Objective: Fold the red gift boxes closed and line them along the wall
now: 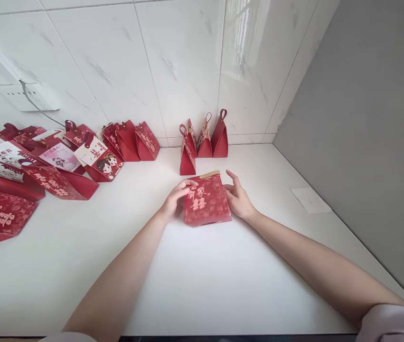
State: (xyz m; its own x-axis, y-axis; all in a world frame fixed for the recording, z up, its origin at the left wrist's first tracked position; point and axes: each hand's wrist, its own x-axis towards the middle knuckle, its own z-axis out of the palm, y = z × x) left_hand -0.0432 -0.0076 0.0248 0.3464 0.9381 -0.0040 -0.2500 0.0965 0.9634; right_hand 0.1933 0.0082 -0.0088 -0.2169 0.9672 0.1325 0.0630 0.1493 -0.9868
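Note:
A red gift box (209, 202) with pale pink characters on its face is in front of me, tilted toward me, with a gold strap (209, 175) along its top edge. My left hand (175, 202) grips its left side, with fingertips over the printed face and the rest partly hidden. On the right side, my right hand (239, 197) supports the box. One finger there points up and away from it, while others go out of sight behind the edge. The box's lower edge is slightly blurred.
Several red boxes with loops (220, 137) stand beyond my hands by the tiled wall (183, 61). Many more printed boxes (59, 183) crowd the left of the white table (202, 285). A white paper (311, 200) lies right, beside a grey panel (361, 118). A cable runs from a socket (29, 97).

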